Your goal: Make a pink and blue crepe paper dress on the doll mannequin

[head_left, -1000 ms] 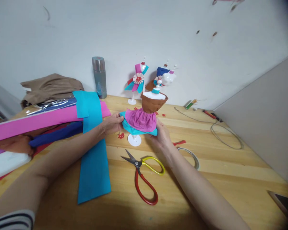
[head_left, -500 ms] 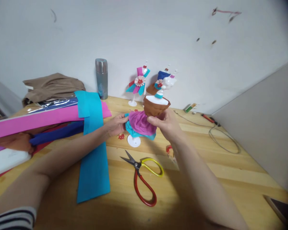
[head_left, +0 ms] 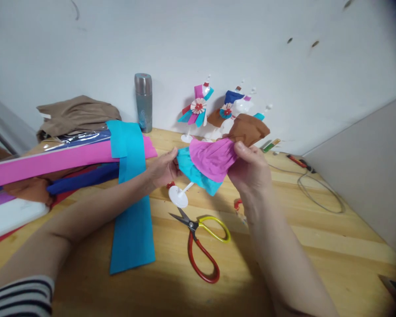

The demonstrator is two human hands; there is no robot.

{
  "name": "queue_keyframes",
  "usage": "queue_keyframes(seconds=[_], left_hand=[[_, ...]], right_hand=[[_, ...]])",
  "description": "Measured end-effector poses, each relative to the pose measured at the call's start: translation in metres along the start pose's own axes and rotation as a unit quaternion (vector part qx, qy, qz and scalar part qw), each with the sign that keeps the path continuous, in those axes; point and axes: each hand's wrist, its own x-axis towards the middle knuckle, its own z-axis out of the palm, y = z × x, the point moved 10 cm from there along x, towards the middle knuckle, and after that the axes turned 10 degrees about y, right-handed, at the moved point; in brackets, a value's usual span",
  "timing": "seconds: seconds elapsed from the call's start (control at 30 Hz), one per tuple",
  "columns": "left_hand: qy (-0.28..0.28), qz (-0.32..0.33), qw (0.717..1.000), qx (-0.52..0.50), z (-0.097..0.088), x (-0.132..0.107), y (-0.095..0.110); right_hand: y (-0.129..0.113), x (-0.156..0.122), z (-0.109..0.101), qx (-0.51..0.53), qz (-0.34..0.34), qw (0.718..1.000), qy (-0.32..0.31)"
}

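Note:
Between my hands a small dress-form figure (head_left: 213,160) is held tilted, its top leaning right. It wears a brown bodice over a pink layer and a turquoise skirt, and its round white base (head_left: 178,197) points down to the left. My right hand (head_left: 251,169) is closed around the waist, thumb on the pink paper. With finger and thumb my left hand (head_left: 165,169) pinches the turquoise skirt's left edge. Scissors (head_left: 193,225) with one yellow and one red handle lie open below it on the table.
Other dressed figures (head_left: 198,106) stand by the wall. A steel flask (head_left: 144,103) is at the back left. Left lie a turquoise strip (head_left: 132,233), a pink roll (head_left: 69,154) and brown cloth (head_left: 81,112). A looped cable (head_left: 317,207) and a red cutter (head_left: 296,160) lie right.
The figure has tipped from nearly upright to a rightward lean, its base swinging up to the left. My right hand moved right with it; my left hand still pinches the skirt.

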Motion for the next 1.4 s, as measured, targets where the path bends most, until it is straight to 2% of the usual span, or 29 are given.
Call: queue_keyframes(seconds=[0.17, 0.3, 0.43, 0.57, 0.67, 0.87, 1.03, 1.13, 1.2, 1.4], left_hand=[[-0.033, -0.002, 0.999, 0.019, 0.023, -0.013, -0.002], [-0.025, 0.005, 0.998, 0.056, 0.038, -0.027, 0.004], [-0.028, -0.014, 0.995, 0.090, 0.040, -0.032, 0.003], [-0.047, -0.038, 0.991, 0.121, 0.042, -0.033, 0.000], [-0.038, -0.052, 0.989, 0.130, 0.042, -0.035, -0.002], [-0.013, -0.028, 0.992, 0.119, 0.042, -0.034, 0.011], [-0.018, -0.030, 0.986, 0.160, 0.046, -0.035, 0.012], [-0.002, -0.023, 0.982, 0.189, 0.044, -0.037, 0.010], [0.007, -0.015, 0.985, 0.170, 0.043, -0.037, 0.012], [-0.021, -0.005, 0.994, 0.106, 0.052, -0.037, 0.016]], right_hand=[[0.007, 0.008, -0.016, 0.081, 0.044, 0.994, 0.059], [0.011, 0.010, -0.020, 0.120, 0.062, 0.987, 0.086], [0.009, 0.012, -0.024, 0.127, 0.063, 0.984, 0.106], [0.003, 0.011, -0.024, 0.136, 0.035, 0.984, 0.108], [0.004, 0.007, -0.022, 0.130, 0.020, 0.985, 0.112], [0.004, 0.009, -0.029, 0.120, -0.014, 0.985, 0.121], [0.013, 0.007, -0.026, 0.130, 0.017, 0.982, 0.134], [0.020, 0.001, -0.022, 0.125, 0.052, 0.979, 0.154], [0.021, -0.001, -0.021, 0.124, 0.062, 0.976, 0.166], [0.023, -0.001, -0.021, 0.119, 0.054, 0.980, 0.150]])
